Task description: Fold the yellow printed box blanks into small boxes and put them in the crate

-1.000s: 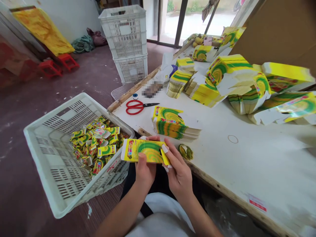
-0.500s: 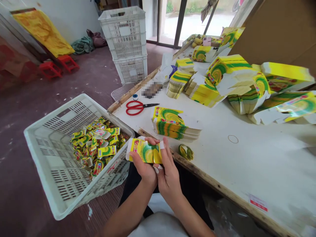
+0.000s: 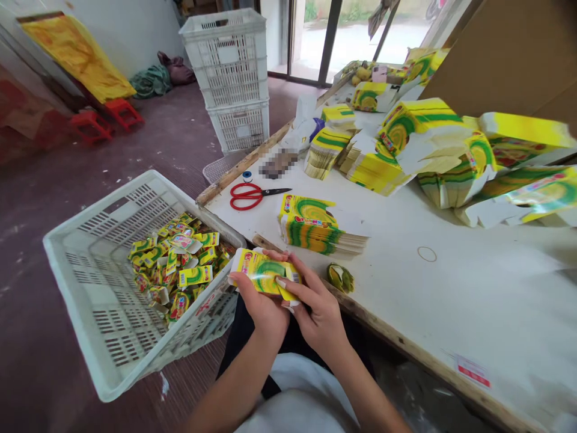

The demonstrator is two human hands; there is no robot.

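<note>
Both my hands hold one small yellow-and-green carton [image 3: 260, 270] just in front of the table's near edge. My left hand [image 3: 261, 310] grips it from below, thumb on its front. My right hand [image 3: 315, 313] closes on its right end, fingers pressing a flap there. Beyond the carton, a stack of flat yellow-green cartons [image 3: 315, 227] lies on the white table [image 3: 451, 288]. To my left stands a white plastic crate [image 3: 90, 282] holding several folded small cartons [image 3: 180, 264].
Red-handled scissors [image 3: 250, 195] and a small tape roll [image 3: 246, 176] lie at the table's left end. More carton stacks [image 3: 406, 150] fill the far table. A small green-yellow object [image 3: 339, 278] sits near the edge. Stacked white crates [image 3: 232, 78] and red stools [image 3: 106, 117] stand on the floor.
The carton went from flat and wide to folded up and shorter. My right hand moved left onto its end and pressed the flap in; both hands shifted slightly left.
</note>
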